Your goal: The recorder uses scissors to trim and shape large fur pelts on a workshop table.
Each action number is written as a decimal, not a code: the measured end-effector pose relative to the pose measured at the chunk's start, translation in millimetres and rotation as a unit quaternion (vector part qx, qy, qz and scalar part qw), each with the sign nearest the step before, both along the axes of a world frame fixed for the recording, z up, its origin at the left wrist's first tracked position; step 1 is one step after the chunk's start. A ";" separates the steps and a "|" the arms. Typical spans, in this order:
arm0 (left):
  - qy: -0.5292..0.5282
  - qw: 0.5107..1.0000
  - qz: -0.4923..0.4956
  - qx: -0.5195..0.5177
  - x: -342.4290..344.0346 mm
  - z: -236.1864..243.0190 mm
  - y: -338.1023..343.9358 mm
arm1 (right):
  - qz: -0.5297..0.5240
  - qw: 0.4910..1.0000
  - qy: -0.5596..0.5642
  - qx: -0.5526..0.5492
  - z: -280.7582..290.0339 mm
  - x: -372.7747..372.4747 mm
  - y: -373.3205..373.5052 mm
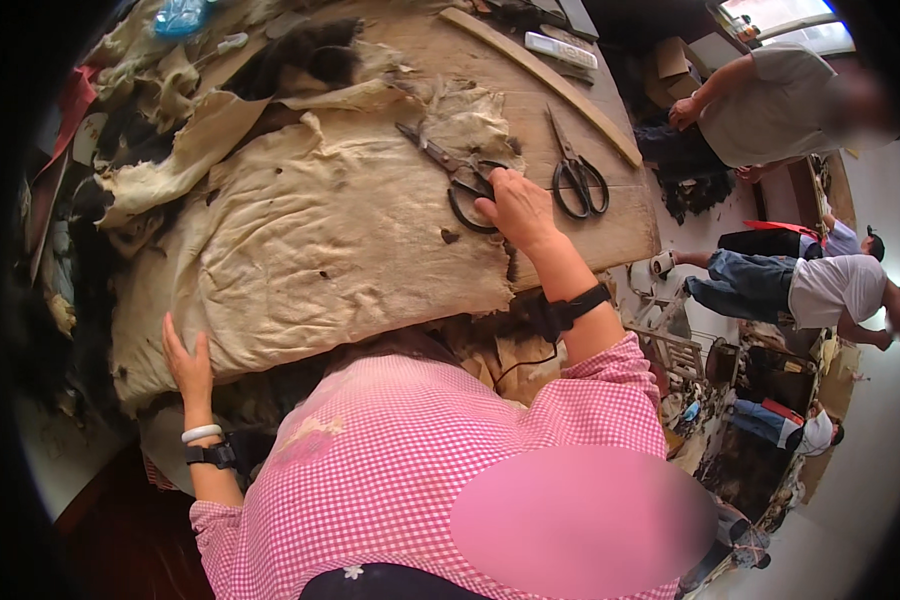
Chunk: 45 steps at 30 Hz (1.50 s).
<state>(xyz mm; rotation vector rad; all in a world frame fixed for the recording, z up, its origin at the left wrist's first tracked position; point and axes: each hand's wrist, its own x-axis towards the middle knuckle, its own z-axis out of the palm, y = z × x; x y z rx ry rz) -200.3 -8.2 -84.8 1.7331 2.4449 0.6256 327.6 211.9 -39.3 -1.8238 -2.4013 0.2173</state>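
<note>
A large cream-coloured animal hide [320, 230] lies skin side up over the wooden table, wrinkled at the left and dotted with small dark holes. My left hand [187, 360] rests on its near left edge, fingers stretched out. On the hide's right part lies a pair of scissors [457, 172] with black loop handles, blades pointing to the far left. My right hand [520, 208] has its fingers closed at the handle; part of the far loop is hidden under them. A second pair of black-handled scissors [577, 175] lies on bare wood just to the right.
A long wooden strip [545, 80] lies across the table [625, 225]'s right side, beside a white box-shaped item [561, 50]. More hides with dark fur [300, 60] are heaped at the far left, near a blue plastic bag [180, 17]. Several people stand off to the right.
</note>
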 end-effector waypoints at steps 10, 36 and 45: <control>-0.006 0.999 0.029 0.030 20.6 0.6 -32.9 | -0.183 0.978 -0.003 0.100 -24.5 112.8 15.8; 0.141 0.976 0.165 -0.032 56.6 -11.6 -12.6 | -0.017 0.993 0.117 0.029 7.0 53.1 170.0; 0.128 0.976 0.172 -0.027 67.3 -2.0 -13.8 | 0.031 0.999 -0.027 -0.032 -15.3 -91.7 313.1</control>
